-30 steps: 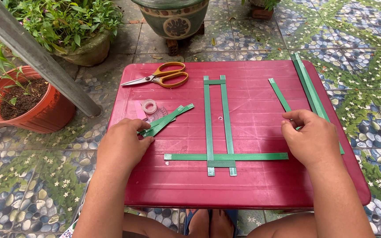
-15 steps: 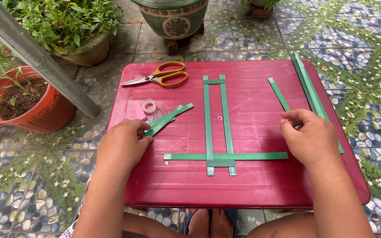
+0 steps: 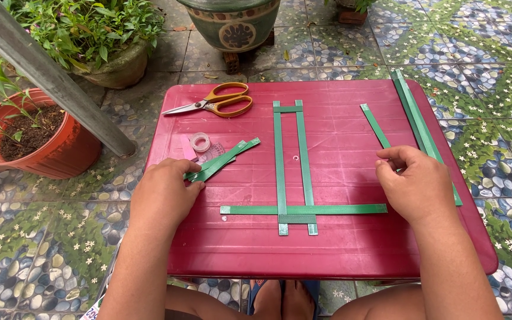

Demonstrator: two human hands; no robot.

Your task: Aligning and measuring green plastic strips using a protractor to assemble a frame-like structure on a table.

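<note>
Two hands rest on the red desk (image 3: pixel 327 255), and almost nothing has moved in the last second: compared with the earlier pictures, both hands sit in nearly the same spots and the green strips lie as they did. The left hand (image 3: pixel 164 198) lies palm down at the left side of the desk, its fingers curled together over the near end of a small bundle of short green strips (image 3: pixel 223 160), which slants up and away from the knuckles; the fingertips are hidden under the hand, so whether they pinch the bundle or only press on it cannot be told. The right hand (image 3: pixel 416 184) sits at the right side, fingers bent inward and close together, covering the lower end of a loose green strip (image 3: pixel 376 125); its thumb appears to have tucked in slightly since a second ago, but the grip itself is hidden. Between the hands lies the green strip frame (image 3: pixel 294 172): two long upright strips joined by a short piece at the top, crossed near the bottom by a long horizontal strip (image 3: pixel 303 209). Neither hand touches it. A pair of orange-handled scissors (image 3: pixel 214 104) lies at the far left of the desk, a small roll of clear tape (image 3: pixel 200 142) just beside the bundle, and longer green strips (image 3: pixel 416 118) run along the right edge. The stillness suggests a pause, with each hand settled on its own strip.
</note>
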